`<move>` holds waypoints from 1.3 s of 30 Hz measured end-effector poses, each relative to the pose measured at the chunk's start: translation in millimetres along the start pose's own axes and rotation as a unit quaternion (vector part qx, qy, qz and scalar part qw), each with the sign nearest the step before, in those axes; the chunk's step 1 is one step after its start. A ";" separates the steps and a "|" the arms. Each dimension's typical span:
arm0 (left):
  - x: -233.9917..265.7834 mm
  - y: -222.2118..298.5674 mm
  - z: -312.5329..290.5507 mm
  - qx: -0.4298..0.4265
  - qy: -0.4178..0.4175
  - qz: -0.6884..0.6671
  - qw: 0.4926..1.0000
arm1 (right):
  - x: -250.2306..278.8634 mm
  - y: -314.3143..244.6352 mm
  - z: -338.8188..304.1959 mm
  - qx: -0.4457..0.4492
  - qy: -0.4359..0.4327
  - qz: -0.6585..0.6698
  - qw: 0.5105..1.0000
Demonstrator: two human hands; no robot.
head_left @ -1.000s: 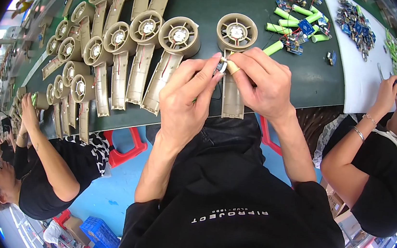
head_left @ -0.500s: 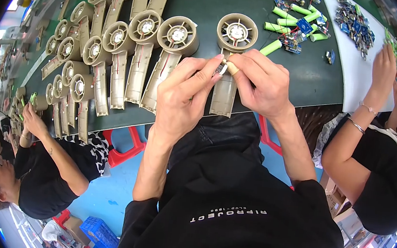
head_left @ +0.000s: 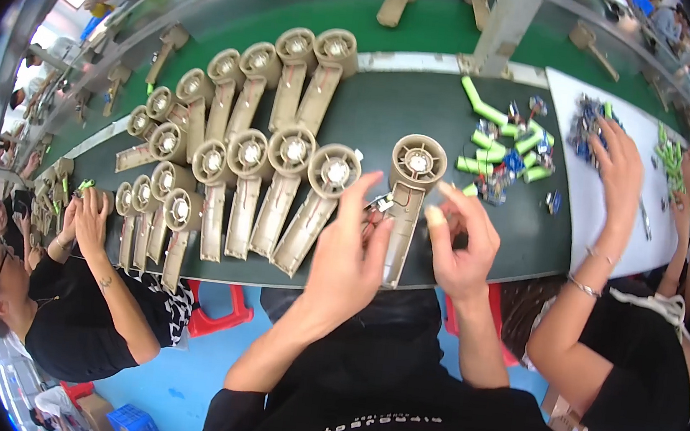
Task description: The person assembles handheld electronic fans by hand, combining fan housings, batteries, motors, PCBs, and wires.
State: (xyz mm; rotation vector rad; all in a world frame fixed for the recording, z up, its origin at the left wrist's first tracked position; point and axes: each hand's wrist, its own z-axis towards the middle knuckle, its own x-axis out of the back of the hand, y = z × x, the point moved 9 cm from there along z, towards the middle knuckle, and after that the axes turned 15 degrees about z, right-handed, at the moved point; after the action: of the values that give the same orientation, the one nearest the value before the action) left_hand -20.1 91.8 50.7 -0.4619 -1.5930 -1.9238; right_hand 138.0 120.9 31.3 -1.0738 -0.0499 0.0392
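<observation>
In front of me a beige handheld fan half [head_left: 400, 236] lies on the table. Its round head with the spoked grille [head_left: 419, 163] points away from me, and its open handle shell points toward me. A small white-and-dark part [head_left: 381, 203] shows at the handle's left side, near the fan's wires. Around that part my left hand [head_left: 347, 254] is open, index finger and thumb apart; whether it touches the part is unclear. To the right of the handle my right hand [head_left: 466, 249] is open, its fingers curved and apart, with a yellowish cover on one digit.
Rows of similar fan halves [head_left: 291, 151] stand to the left. Green battery cells [head_left: 486, 152] with blue circuit boards [head_left: 552, 202] lie at the right, beside a white sheet [head_left: 604, 226]. Co-workers' arms [head_left: 620, 194] reach in at both sides. A metal post [head_left: 506, 30] rises behind.
My hands were together, pinching a small part over the handle; now they have parted to either side of it. The view has tilted up, showing more of the far line.
</observation>
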 end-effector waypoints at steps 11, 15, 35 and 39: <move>137.3 -130.4 311.2 0.036 0.100 0.354 0.929 | -15.9 15.2 8.5 -0.101 -0.066 0.006 0.993; 131.7 -221.8 343.6 0.030 0.079 0.329 0.941 | -20.7 18.0 6.8 -0.114 -0.086 0.004 0.990; -32.3 -87.7 348.8 0.007 -0.124 0.448 0.886 | -4.2 8.9 14.3 -0.108 -0.043 0.026 0.993; -0.1 -3.4 267.8 -0.002 -0.142 0.391 0.909 | 63.0 -9.5 65.9 -0.094 0.116 -0.134 0.980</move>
State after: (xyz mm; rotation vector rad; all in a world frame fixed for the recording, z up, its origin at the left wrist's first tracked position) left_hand -49.9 351.8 107.5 -1.2157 -1.2696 -1.2713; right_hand 197.0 177.7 72.5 -1.2470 0.0141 -0.3397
